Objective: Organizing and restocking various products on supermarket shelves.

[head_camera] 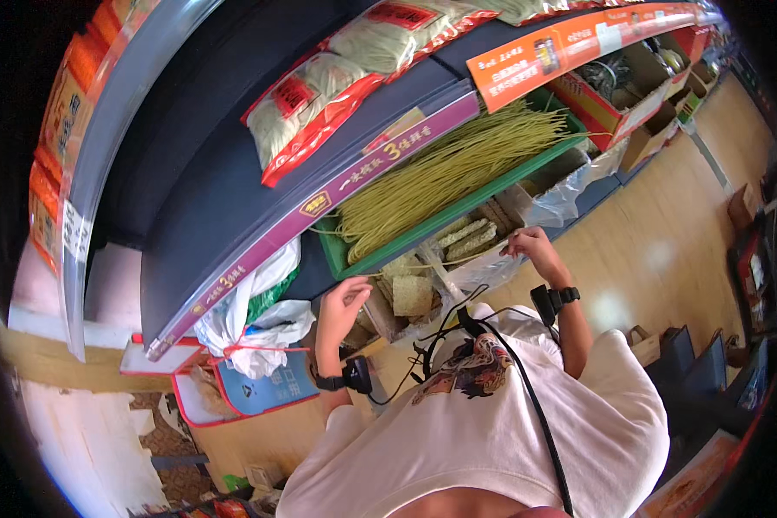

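Note:
Long yellow-green dried noodles (453, 175) lie lengthwise in a green plastic tray (427, 238). My left hand (344, 303) is by the tray's near left corner, fingers bent and thumb close to them. Over the boxes to the right, my right hand (529, 247) has its fingertips drawn together. A thin pale strand (421, 266) runs between the hands; whether either one grips it is unclear. Beneath and between them are cardboard boxes holding pale noodle blocks (412, 296) and long noodle bundles (467, 238), partly under clear plastic.
Above the tray is a shelf with a purple printed edge strip (337, 194) and bagged noodles (311, 107). An orange sign (537, 55) overhangs the tray's far end. A tied white plastic bag (259, 333) sits left of my left hand. Open cartons (612, 97) continue along the right.

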### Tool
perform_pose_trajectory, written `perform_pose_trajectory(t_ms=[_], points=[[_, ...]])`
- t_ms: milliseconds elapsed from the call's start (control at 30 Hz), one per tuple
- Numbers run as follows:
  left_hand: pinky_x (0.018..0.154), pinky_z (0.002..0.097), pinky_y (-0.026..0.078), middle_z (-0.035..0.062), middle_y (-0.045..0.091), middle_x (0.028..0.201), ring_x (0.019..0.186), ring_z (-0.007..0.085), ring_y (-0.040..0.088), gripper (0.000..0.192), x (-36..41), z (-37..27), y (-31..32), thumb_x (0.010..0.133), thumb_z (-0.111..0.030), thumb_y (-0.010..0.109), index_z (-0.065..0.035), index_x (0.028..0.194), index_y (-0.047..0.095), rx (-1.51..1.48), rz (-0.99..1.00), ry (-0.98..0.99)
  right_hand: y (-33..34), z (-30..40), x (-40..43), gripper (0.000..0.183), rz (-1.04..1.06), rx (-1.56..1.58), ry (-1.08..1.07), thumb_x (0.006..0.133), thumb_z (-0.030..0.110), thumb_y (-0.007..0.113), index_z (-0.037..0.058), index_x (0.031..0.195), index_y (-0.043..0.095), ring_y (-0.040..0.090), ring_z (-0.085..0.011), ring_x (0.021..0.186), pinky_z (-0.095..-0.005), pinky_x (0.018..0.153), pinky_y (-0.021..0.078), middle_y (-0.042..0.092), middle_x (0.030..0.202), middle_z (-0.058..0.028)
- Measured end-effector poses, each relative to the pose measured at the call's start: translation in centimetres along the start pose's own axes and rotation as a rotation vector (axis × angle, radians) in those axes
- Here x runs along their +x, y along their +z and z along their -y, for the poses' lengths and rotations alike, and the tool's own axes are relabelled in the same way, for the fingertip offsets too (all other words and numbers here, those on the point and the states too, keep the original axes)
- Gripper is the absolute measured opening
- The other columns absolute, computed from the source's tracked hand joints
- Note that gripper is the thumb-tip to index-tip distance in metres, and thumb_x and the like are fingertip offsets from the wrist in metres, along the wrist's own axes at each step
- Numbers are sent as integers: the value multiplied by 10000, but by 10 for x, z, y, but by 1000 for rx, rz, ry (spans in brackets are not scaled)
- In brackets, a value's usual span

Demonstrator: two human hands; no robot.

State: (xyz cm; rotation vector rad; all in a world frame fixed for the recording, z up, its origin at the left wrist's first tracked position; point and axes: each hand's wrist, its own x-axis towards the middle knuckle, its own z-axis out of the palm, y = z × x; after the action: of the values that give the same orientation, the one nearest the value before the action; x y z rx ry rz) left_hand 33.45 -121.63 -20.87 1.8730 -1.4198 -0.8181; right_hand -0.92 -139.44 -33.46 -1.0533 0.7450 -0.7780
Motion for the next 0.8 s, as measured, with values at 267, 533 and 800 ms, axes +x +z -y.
perform_pose_trajectory(t_ms=[267, 533, 800], points=[[706, 255, 473, 79, 650, 944, 803, 130, 612, 224, 5, -21, 6, 817, -73, 617, -4, 1028, 592, -5, -7, 23, -8, 5, -18, 222, 125, -170, 85, 767, 148, 521, -10, 638, 608, 621, -151, 665, -246, 610, 449, 635, 672, -98], [693, 266, 477, 73, 648, 890, 779, 158, 617, 213, 10, -62, -20, 812, -32, 598, 2, 1022, 610, -112, 335, 188, 4, 47, -28, 215, 68, 147, -41, 834, 152, 516, -4, 713, 600, 624, -210, 706, -279, 647, 452, 584, 656, -77], [669, 278, 461, 74, 601, 779, 735, 161, 604, 119, 75, -67, -33, 813, -50, 596, 29, 898, 626, 172, -87, 334, 29, 136, 26, 134, -88, -144, -245, 844, 92, 490, -5, 884, 573, 590, -144, 736, -239, 694, 449, 591, 767, -53]])
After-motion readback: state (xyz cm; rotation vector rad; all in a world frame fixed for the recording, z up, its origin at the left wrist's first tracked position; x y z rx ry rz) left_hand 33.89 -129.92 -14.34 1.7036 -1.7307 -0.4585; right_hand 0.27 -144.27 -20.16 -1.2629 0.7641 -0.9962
